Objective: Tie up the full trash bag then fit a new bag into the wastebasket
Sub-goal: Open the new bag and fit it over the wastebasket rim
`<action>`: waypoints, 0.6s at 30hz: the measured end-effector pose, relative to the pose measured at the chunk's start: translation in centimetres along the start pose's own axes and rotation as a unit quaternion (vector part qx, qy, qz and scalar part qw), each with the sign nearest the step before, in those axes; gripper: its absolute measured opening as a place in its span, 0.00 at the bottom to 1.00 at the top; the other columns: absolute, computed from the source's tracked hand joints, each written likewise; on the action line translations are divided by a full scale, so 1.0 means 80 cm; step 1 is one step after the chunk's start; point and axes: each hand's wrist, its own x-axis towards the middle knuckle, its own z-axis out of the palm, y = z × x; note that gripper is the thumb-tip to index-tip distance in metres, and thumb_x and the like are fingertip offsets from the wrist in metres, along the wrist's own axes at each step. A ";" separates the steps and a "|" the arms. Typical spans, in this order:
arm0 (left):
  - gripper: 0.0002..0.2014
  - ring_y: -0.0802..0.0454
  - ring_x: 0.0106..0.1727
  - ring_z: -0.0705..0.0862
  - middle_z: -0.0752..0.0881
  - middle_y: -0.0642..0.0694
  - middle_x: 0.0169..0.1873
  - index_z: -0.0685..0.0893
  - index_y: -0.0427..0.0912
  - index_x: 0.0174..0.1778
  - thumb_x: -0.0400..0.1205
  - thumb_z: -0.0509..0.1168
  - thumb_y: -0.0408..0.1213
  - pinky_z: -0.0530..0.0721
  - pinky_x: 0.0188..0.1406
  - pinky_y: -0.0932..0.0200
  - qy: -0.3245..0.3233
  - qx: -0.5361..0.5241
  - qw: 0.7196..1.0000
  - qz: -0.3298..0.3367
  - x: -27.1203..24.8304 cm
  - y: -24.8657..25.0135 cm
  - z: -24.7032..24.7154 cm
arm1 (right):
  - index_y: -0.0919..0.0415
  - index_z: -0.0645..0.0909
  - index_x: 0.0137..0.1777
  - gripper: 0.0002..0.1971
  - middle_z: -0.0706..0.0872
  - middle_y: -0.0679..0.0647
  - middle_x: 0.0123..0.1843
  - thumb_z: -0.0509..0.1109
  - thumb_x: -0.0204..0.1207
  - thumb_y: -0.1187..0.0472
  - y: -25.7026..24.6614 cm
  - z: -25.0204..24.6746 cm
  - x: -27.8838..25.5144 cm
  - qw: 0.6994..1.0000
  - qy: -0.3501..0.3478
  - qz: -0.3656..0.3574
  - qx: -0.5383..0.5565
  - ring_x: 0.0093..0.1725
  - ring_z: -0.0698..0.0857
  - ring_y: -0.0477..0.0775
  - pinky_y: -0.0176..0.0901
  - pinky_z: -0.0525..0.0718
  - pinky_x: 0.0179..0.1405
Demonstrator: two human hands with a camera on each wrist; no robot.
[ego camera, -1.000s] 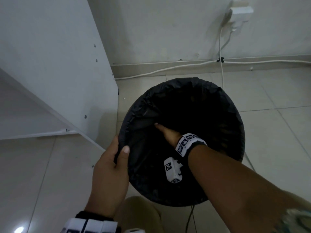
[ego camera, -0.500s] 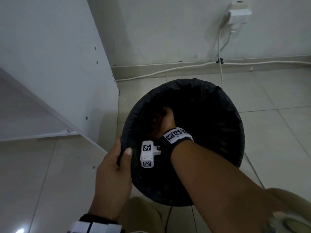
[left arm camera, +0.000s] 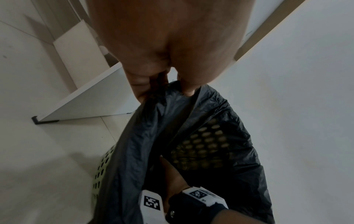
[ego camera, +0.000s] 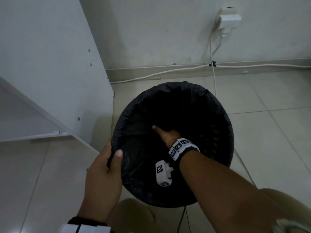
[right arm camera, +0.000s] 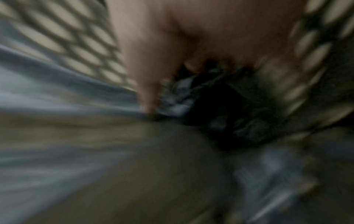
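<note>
A round perforated wastebasket stands on the tiled floor, lined with a black trash bag whose edge is folded over the rim. My left hand grips the near-left rim, thumb inside and fingers outside, pinching the bag's edge against it. My right hand is down inside the basket, thumb stretched to the left, fingers sunk into the dark. The right wrist view is blurred: my right hand reaches down into the crumpled bag bottom, with the basket's holes showing through the film.
A white cabinet panel stands close on the basket's left. Behind it, a wall socket with a plug feeds white cables along the skirting. A dark cable lies on the floor beside my knee.
My right hand has swung from the basket's left wall back toward the middle and pushed deeper. The left hand has kept its hold on the rim.
</note>
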 end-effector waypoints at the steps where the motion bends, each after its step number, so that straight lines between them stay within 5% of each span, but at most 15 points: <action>1: 0.17 0.90 0.53 0.76 0.79 0.87 0.51 0.75 0.69 0.72 0.88 0.57 0.48 0.75 0.49 0.87 -0.002 0.003 1.000 -0.002 -0.001 0.000 -0.001 | 0.52 0.63 0.85 0.52 0.77 0.57 0.79 0.76 0.64 0.29 -0.002 -0.004 0.002 1.000 -0.003 -0.005 0.003 0.72 0.80 0.62 0.46 0.78 0.69; 5: 0.18 0.85 0.50 0.78 0.82 0.75 0.53 0.77 0.66 0.74 0.89 0.55 0.48 0.79 0.52 0.73 0.002 0.021 1.000 0.004 0.005 0.004 -0.003 | 0.54 0.73 0.79 0.35 0.83 0.55 0.72 0.73 0.75 0.40 -0.021 -0.025 -0.027 0.992 0.003 -0.096 -0.081 0.68 0.83 0.60 0.41 0.78 0.62; 8: 0.15 0.75 0.48 0.81 0.82 0.74 0.48 0.78 0.67 0.69 0.90 0.55 0.47 0.79 0.48 0.66 0.016 0.033 0.999 0.013 0.014 0.010 -0.002 | 0.63 0.89 0.54 0.19 0.92 0.58 0.52 0.71 0.78 0.46 -0.031 -0.053 -0.077 0.957 0.035 -0.200 -0.208 0.54 0.89 0.57 0.44 0.83 0.55; 10: 0.15 0.77 0.46 0.79 0.83 0.72 0.46 0.79 0.67 0.68 0.90 0.54 0.46 0.76 0.45 0.70 0.021 0.038 0.999 0.022 0.021 0.013 0.000 | 0.57 0.89 0.47 0.15 0.91 0.53 0.44 0.74 0.74 0.45 -0.032 -0.084 -0.122 0.903 0.152 -0.308 -0.257 0.47 0.88 0.52 0.43 0.83 0.51; 13: 0.16 0.64 0.47 0.80 0.84 0.62 0.50 0.80 0.57 0.70 0.90 0.54 0.44 0.76 0.45 0.61 0.044 0.048 0.997 0.032 0.029 0.013 0.004 | 0.56 0.82 0.60 0.22 0.85 0.57 0.58 0.76 0.70 0.46 -0.038 -0.145 -0.164 0.778 0.371 -0.423 -0.281 0.59 0.81 0.62 0.56 0.78 0.58; 15: 0.14 0.55 0.50 0.81 0.84 0.59 0.48 0.81 0.54 0.67 0.90 0.53 0.43 0.74 0.43 0.58 0.051 0.056 0.997 0.024 0.032 0.008 0.008 | 0.55 0.72 0.74 0.32 0.79 0.61 0.68 0.75 0.72 0.45 -0.043 -0.180 -0.157 0.798 0.364 -0.339 -0.341 0.67 0.76 0.67 0.64 0.76 0.62; 18: 0.16 0.37 0.53 0.82 0.84 0.42 0.47 0.82 0.44 0.58 0.83 0.57 0.49 0.78 0.44 0.49 0.120 0.151 0.980 0.046 0.028 0.019 0.016 | 0.56 0.70 0.77 0.25 0.85 0.65 0.63 0.67 0.81 0.54 -0.039 -0.199 -0.132 0.851 0.231 -0.269 -0.389 0.60 0.83 0.69 0.58 0.83 0.55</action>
